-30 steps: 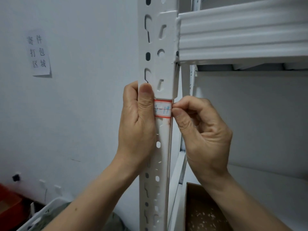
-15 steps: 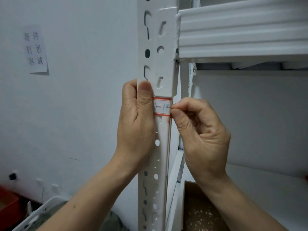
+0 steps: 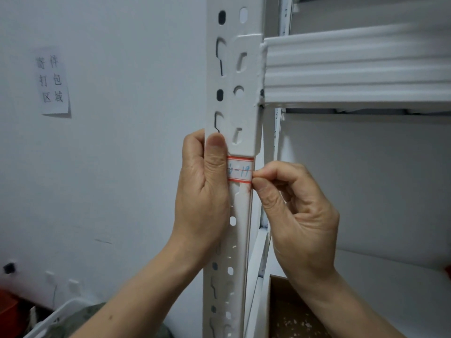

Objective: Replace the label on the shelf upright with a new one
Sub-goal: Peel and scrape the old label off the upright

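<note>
Label [image 3: 240,170] "-19"; wall sign [image 3: 52,81] "寄件打包区域"

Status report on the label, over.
Left hand grips upright, thumb on label. Right hand pinches label's right edge. Nothing in the way.

Open space along wall [image 3: 134,167] left of upright [image 3: 246,113], shelf beam [image 3: 353,69] overhead right, open bay [image 3: 366,179] beneath, cardboard box [image 3: 290,318] below
</note>
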